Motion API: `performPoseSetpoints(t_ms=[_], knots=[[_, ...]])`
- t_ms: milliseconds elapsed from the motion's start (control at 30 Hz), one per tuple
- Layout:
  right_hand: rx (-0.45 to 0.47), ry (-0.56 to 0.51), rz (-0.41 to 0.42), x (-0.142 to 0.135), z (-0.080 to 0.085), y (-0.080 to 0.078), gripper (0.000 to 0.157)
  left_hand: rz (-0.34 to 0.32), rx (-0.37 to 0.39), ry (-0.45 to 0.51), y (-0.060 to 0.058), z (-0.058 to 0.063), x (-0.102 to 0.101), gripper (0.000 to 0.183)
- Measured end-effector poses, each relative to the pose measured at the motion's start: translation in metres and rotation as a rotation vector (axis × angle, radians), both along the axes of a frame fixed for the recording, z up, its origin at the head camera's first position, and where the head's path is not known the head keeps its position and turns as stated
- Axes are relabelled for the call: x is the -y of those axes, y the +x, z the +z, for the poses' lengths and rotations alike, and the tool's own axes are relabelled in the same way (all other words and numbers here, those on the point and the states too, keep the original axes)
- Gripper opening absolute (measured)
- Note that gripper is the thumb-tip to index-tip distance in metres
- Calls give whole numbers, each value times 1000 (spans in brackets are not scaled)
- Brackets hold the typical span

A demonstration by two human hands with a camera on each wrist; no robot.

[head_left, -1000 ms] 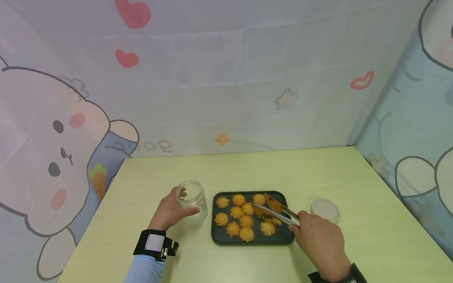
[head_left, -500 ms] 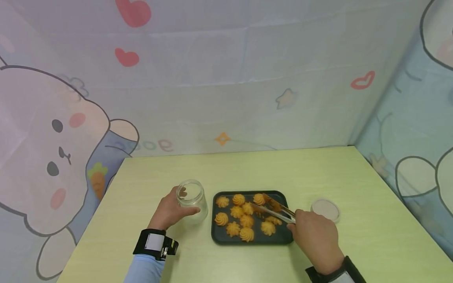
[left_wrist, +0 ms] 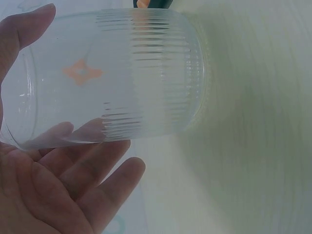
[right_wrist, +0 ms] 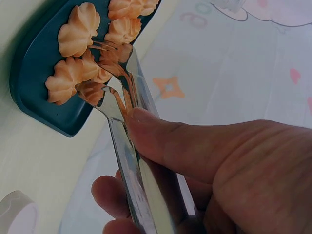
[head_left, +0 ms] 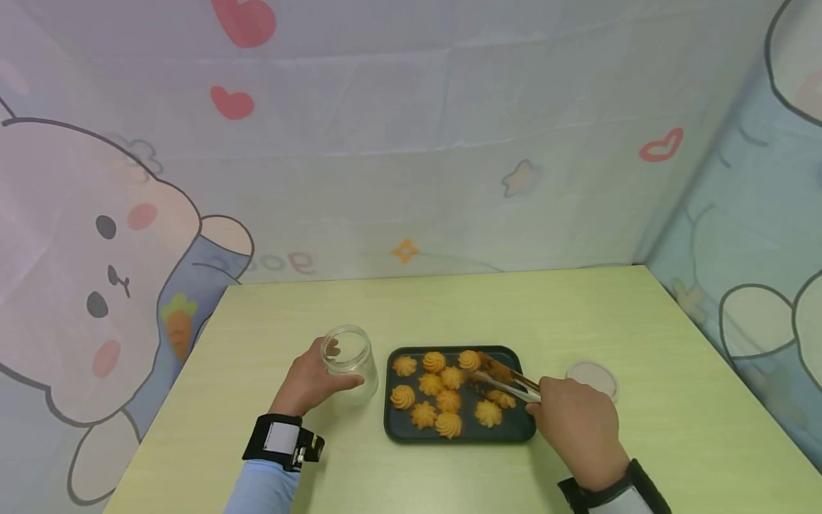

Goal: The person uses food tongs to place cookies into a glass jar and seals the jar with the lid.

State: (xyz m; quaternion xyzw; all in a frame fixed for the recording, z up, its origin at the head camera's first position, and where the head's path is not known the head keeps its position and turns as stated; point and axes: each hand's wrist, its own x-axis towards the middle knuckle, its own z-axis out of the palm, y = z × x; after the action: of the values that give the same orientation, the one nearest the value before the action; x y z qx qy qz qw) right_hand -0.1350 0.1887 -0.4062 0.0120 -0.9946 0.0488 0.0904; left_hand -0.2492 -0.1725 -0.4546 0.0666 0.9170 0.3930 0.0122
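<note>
On the table stands a clear glass jar (head_left: 359,368), upright and with its mouth uncovered. My left hand (head_left: 313,382) grips it around the side, thumb in front and fingers behind; ribbing near its base shows in the left wrist view. My right hand (head_left: 578,425) holds metal tongs (head_left: 516,385) between thumb and fingers. The tongs' tips reach over the right part of a dark baking tray (head_left: 417,434), among piped butter cookies (head_left: 488,412). In the right wrist view the tips stand apart beside the cookies (right_wrist: 78,29); whether they touch one cannot be told.
A round whitish lid (head_left: 592,378) lies right of the tray, partly behind my right hand. The pale table (head_left: 449,307) ends at a printed cloth backdrop (head_left: 385,178) at the back and sides. Several more cookies (head_left: 424,414) cover the tray's left and middle.
The right hand and tongs have shifted slightly left and up, with small shifts of the tips over the tray's right side. The left hand and jar stay in place.
</note>
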Motion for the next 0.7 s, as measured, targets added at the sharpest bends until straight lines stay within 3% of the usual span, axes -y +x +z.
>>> performPoseSetpoints(t_ms=[700], knots=[[62, -44, -13, -9, 1, 0, 23, 18, -50, -2, 0, -1, -2, 89]])
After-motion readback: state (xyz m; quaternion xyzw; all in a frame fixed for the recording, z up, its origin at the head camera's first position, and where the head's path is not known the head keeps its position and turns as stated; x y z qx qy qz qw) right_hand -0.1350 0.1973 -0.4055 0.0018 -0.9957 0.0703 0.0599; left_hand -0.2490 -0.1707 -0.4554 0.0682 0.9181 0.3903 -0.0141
